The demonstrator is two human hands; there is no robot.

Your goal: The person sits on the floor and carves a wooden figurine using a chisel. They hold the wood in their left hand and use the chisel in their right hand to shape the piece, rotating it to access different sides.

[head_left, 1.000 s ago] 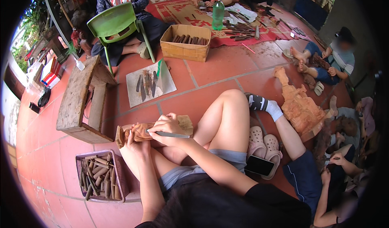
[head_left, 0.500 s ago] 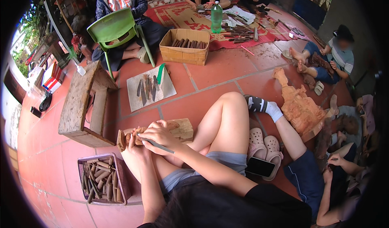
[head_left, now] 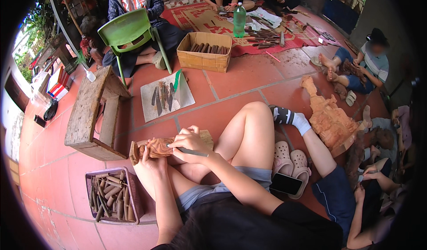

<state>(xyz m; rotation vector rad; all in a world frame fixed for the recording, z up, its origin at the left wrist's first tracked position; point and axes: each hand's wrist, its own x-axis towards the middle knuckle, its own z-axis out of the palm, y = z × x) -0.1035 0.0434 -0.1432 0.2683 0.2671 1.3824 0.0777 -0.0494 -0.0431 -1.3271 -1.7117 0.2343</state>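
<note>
A brown wooden carving (head_left: pixel 159 147) with swirling dark grain lies across my lap, over my left thigh. My left hand (head_left: pixel 154 164) is wrapped round its near side, towards its left end. Pinched in my right hand (head_left: pixel 190 144) is a slim flat dark-grey tool (head_left: pixel 195 152); one end rests at the carving's surface, and the other sticks out to the right past my fingers. The tool's exact kind cannot be made out. A paler wooden piece (head_left: pixel 207 139) shows beyond my right hand, partly covered by it.
A wooden stool (head_left: pixel 89 112) lies left of my knees, by a basket (head_left: pixel 135 205) of handled tools. Ahead are a sheet (head_left: pixel 182 100) with dark flat tools, a cardboard box (head_left: pixel 202 63) and a green chair (head_left: pixel 124 32). Clogs (head_left: pixel 299 163) and a phone (head_left: pixel 286 183) sit right; people work around.
My right hand has moved right along the carving with the grey tool, uncovering more of the grained surface. My left hand has shifted slightly, still holding the carving.
</note>
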